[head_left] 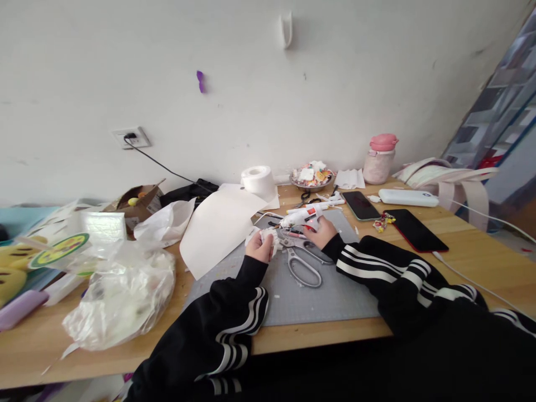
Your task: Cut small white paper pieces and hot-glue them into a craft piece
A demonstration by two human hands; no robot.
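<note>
My right hand [321,231] is closed around the grip of a white glue gun [299,216], whose nozzle points left. My left hand [259,247] pinches a small white piece [273,237], too small and partly covered to name, close to the nozzle. Whether the nozzle touches it I cannot tell. Below the glue gun, grey-handled scissors [304,269] lie on a grey cutting mat [280,307], their blades partly hidden by the hands. A large white paper sheet [221,226] overlaps the mat's left side.
At the back stand a white roll [256,178], a bowl of scraps [313,177] and a pink-lidded bottle [380,159]. Two phones [420,230] and a white power bank [408,197] lie right. A clear plastic bag [125,298] and an open cardboard box [140,204] sit left.
</note>
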